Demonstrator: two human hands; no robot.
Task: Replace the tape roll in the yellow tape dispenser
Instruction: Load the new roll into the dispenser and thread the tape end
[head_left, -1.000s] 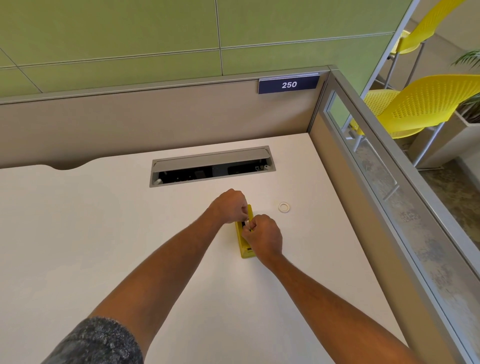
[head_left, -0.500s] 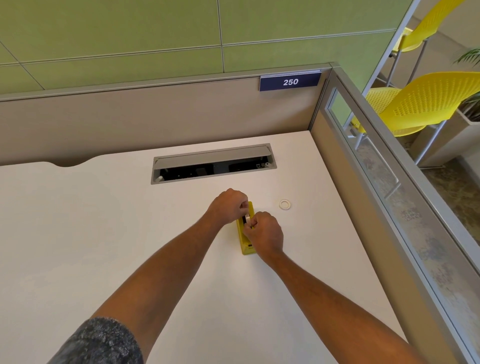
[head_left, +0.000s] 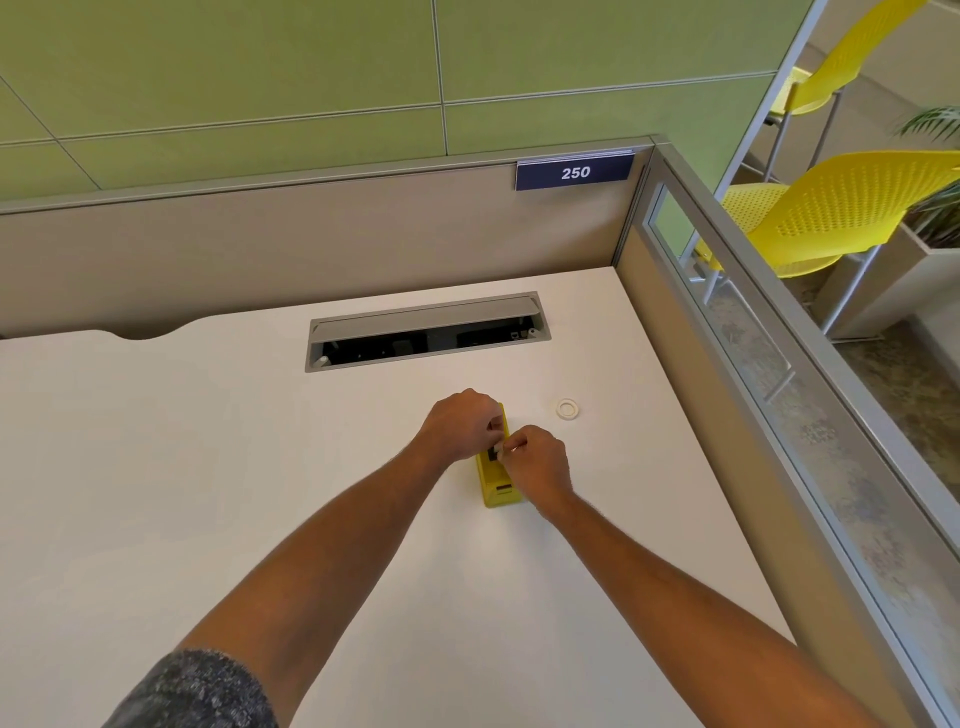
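Note:
The yellow tape dispenser (head_left: 497, 486) stands on the white desk (head_left: 208, 467), its long side pointing away from me. My left hand (head_left: 460, 423) is closed around its far end. My right hand (head_left: 537, 460) rests against its right side, fingertips pinching something small and pale over the dark slot on top; what it is I cannot make out. A small white ring, a tape roll or core (head_left: 567, 409), lies flat on the desk to the right of the dispenser, apart from both hands.
A grey cable hatch (head_left: 426, 332) is set into the desk behind the dispenser. Beige partition walls (head_left: 311, 249) close the back and right sides. Yellow chairs (head_left: 841, 213) stand beyond the glass partition on the right.
My right hand has shifted slightly toward the top of the dispenser, fingertips now meeting the left hand's. The dispenser and the white ring stay in place.

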